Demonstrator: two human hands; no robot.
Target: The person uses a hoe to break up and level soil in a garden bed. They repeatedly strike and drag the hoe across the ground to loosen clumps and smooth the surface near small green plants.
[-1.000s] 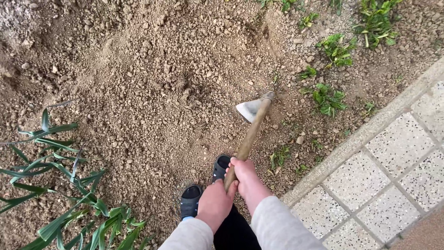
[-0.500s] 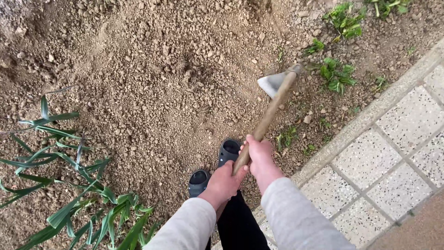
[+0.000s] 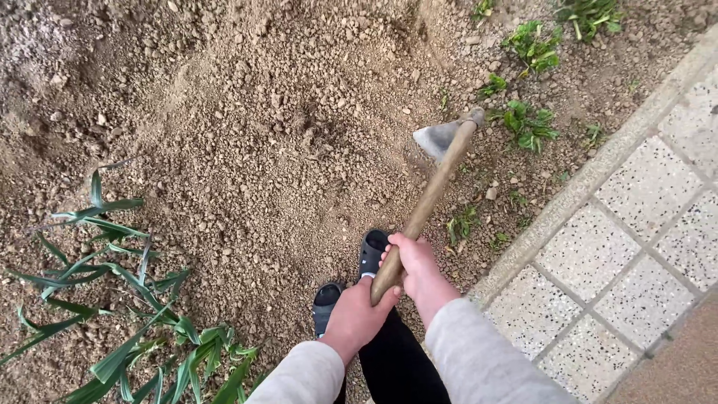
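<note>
A hoe with a long wooden handle (image 3: pixel 428 203) and a grey metal blade (image 3: pixel 436 139) is held out over loose brown soil (image 3: pixel 284 127). My left hand (image 3: pixel 357 314) grips the handle's lower end. My right hand (image 3: pixel 416 271) is closed around the handle just above it. The blade hangs raised above the ground, beside small green weeds (image 3: pixel 528 126). My two feet in dark sandals (image 3: pixel 372 251) stand on the soil below the handle.
Long-leaved green plants (image 3: pixel 127 299) grow at the lower left. More weeds (image 3: pixel 534 43) sit at the top right. A concrete curb (image 3: pixel 598 168) runs diagonally on the right, with speckled paving tiles (image 3: pixel 643 232) beyond it.
The hoe's blade has swung up and to the right, away from the soil in front of me, and my hands have shifted right with the handle.
</note>
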